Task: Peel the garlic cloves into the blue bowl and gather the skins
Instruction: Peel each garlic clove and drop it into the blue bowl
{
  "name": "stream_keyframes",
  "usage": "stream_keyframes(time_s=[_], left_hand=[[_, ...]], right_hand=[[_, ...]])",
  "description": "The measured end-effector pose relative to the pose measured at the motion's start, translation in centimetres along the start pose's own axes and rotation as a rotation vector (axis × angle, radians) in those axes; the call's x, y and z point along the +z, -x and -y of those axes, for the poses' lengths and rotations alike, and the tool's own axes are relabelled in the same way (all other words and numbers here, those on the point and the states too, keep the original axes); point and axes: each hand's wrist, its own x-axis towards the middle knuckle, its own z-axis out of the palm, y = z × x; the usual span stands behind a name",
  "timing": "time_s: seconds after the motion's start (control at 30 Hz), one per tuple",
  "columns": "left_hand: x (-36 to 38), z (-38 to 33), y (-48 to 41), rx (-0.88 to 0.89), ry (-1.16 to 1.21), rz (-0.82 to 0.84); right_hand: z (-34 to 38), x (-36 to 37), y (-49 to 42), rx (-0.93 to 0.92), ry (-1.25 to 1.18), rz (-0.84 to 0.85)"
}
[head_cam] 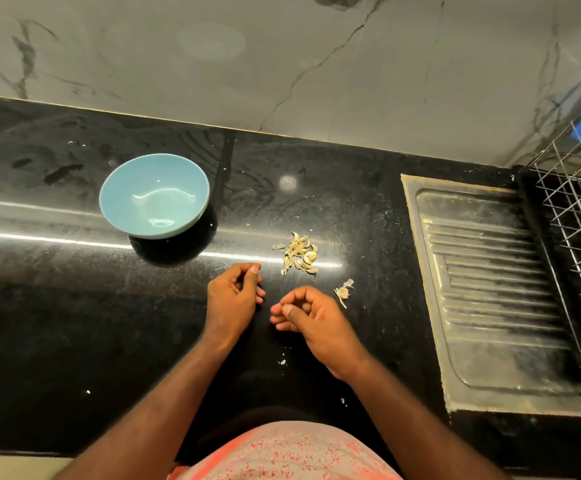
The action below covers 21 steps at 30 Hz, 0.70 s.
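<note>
Peeling barely begun; blue bowl [154, 195] sits left of centre, empty.
My left hand [235, 294] and right hand [308, 317] are curled, contents unclear. Garlic cloves [299, 254] heaped just above. I'd pinch each root end and pile peel by the skin scrap [344, 289].

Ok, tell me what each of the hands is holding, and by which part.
It cannot be told: the left hand and right hand are both curled, but nothing shows plainly inside either.
</note>
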Motion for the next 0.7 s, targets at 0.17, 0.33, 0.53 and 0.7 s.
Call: stream_keyframes(time_s=[0.17,0.33,0.53,0.7], left_hand=[[0.5,0.2,0.3,0.058,-0.032,0.045],[1.0,0.3,0.3,0.046,0.051,0.081],[4.0,0.0,0.7,0.004,0.137,0.212],[5.5,0.2,1.1,-0.003,0.153,0.37]], right_hand=[[-2.0,0.0,3.4,-0.026,0.045,0.246],[-2.8,-1.1,2.7,-0.009,0.017,0.15],[-0.4,-4.9,-0.9,-0.132,-0.046,-0.209],[0.5,-7.4,1.8,-0.016,-0.099,0.014]])
